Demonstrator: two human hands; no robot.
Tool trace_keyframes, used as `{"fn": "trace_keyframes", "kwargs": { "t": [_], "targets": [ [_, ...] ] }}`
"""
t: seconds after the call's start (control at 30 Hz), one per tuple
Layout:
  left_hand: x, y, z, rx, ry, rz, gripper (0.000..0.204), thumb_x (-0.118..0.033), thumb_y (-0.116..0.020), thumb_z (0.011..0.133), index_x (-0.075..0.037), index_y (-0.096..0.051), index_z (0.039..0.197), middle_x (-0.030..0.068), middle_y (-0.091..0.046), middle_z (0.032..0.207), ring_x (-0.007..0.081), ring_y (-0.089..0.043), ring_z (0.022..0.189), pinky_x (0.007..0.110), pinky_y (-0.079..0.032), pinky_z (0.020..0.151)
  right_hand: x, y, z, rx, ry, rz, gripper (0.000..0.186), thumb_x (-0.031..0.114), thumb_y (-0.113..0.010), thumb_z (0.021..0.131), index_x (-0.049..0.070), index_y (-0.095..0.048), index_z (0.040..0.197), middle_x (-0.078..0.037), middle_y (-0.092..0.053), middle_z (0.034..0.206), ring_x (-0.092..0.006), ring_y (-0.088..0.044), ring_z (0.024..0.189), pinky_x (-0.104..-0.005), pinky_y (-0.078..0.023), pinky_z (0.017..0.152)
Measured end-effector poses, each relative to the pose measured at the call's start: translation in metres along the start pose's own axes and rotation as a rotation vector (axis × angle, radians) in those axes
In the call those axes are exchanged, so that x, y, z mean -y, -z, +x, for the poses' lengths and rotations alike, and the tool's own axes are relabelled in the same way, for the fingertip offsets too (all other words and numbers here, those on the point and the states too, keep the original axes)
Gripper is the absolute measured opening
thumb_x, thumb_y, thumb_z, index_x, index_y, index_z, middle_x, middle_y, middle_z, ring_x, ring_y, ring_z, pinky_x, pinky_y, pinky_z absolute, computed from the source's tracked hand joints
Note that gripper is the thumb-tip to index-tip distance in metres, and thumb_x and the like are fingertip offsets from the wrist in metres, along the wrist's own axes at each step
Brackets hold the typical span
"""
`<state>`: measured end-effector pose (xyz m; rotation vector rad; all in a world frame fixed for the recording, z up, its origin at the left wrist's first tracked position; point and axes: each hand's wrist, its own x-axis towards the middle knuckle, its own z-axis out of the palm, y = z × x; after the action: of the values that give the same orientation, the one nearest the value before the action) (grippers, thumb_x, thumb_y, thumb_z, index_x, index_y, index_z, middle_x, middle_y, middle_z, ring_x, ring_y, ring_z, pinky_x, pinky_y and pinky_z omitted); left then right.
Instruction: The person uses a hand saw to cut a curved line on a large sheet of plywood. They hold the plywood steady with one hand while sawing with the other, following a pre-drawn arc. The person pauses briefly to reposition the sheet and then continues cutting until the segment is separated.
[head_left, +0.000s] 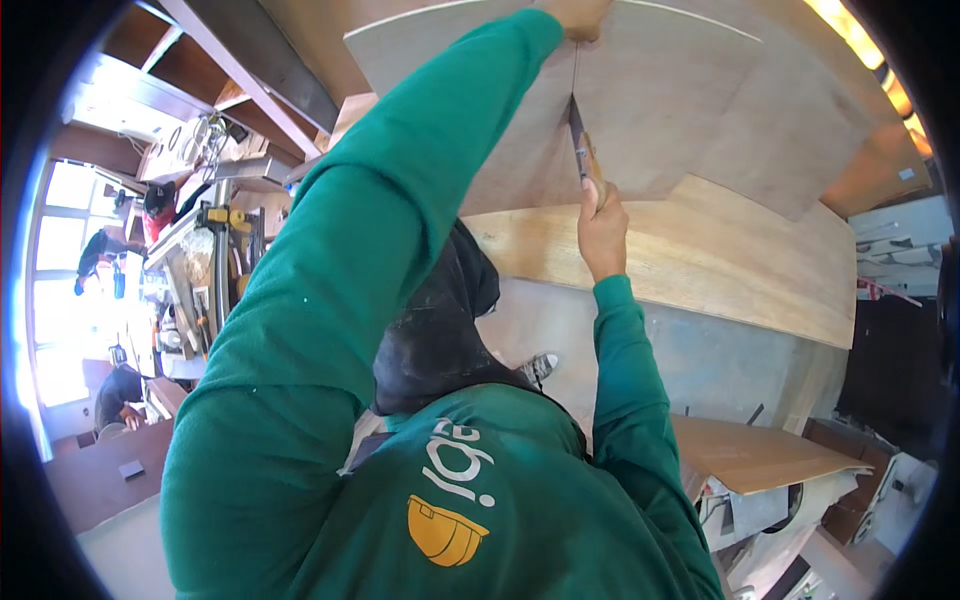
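Now | right hand (604, 238) grasping handsaw (588, 160), blade (575, 118) at plywood (650, 120) slit | left hand (580, 16) at far edge, grip unclear

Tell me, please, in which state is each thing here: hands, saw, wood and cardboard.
Right hand: closed around the handsaw's handle
Handsaw: held, blade at a slit in the thin sheet
Left hand: at the thin sheet, cut off by the picture's edge; grip unclear
Thin sheet: slit at the blade
Pale board: partly covered
Cardboard: lying over other items
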<state>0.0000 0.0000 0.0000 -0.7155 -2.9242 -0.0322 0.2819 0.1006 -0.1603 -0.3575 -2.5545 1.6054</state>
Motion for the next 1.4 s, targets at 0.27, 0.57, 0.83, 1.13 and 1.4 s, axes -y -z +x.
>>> {"fn": "trace_keyframes", "kwargs": {
  "t": [0.27,0.57,0.83,1.13,1.4],
  "targets": [
    [0.039,-0.011,-0.058,-0.258,0.010,-0.082,0.059,-0.041,-0.075,0.088,-0.015,-0.060,0.139,0.0126,-0.066,0.135,0.0316,-0.059,0.126,0.051,-0.040,0.110,-0.002,-0.004,-0.005,-0.030,0.000,-0.002,0.049,0.043,-0.057,0.104,-0.002,-0.062,0.120,-0.035,-0.068,0.099,-0.0548,-0.065,0.096,-0.0571,-0.051,0.081],
    [0.032,-0.004,-0.052,-0.213,0.250,-0.137,0.056,-0.055,-0.072,0.087,-0.019,-0.069,0.129,0.0113,-0.074,0.119,0.0329,-0.064,0.119,0.050,-0.040,0.105,0.014,0.011,0.005,0.112,0.014,0.100,0.057,0.050,-0.047,0.106,-0.002,-0.061,0.125,-0.033,-0.068,0.110,-0.0519,-0.063,0.107,-0.0537,-0.049,0.091],
    [0.048,-0.024,-0.024,-0.230,0.352,-0.137,0.052,-0.058,-0.073,0.084,-0.021,-0.074,0.120,0.0085,-0.074,0.119,0.0323,-0.065,0.117,0.053,-0.037,0.104,0.019,0.018,-0.006,0.033,0.015,0.007,0.055,0.048,-0.047,0.106,0.002,-0.060,0.132,-0.030,-0.069,0.112,-0.0522,-0.063,0.107,-0.0520,-0.050,0.091],
    [0.047,-0.019,-0.024,-0.101,0.156,-0.156,0.052,-0.040,-0.065,0.092,-0.011,-0.062,0.134,0.0186,-0.065,0.135,0.0370,-0.060,0.128,0.057,-0.045,0.106,-0.004,0.134,-0.227,0.001,-0.094,-0.018,0.044,0.032,-0.056,0.105,-0.001,-0.061,0.133,-0.022,-0.070,0.087,-0.0235,-0.072,0.081,-0.0409,-0.053,0.071],
    [0.046,-0.043,-0.016,-0.234,0.224,-0.097,0.054,-0.046,-0.065,0.092,-0.011,-0.062,0.134,0.0185,-0.067,0.133,0.0396,-0.061,0.126,0.065,-0.041,0.105,-0.013,0.014,-0.030,-0.023,-0.006,-0.065,0.056,0.046,-0.050,0.107,-0.003,-0.061,0.131,-0.035,-0.068,0.101,-0.0546,-0.064,0.098,-0.0553,-0.051,0.084]
  ]
}}
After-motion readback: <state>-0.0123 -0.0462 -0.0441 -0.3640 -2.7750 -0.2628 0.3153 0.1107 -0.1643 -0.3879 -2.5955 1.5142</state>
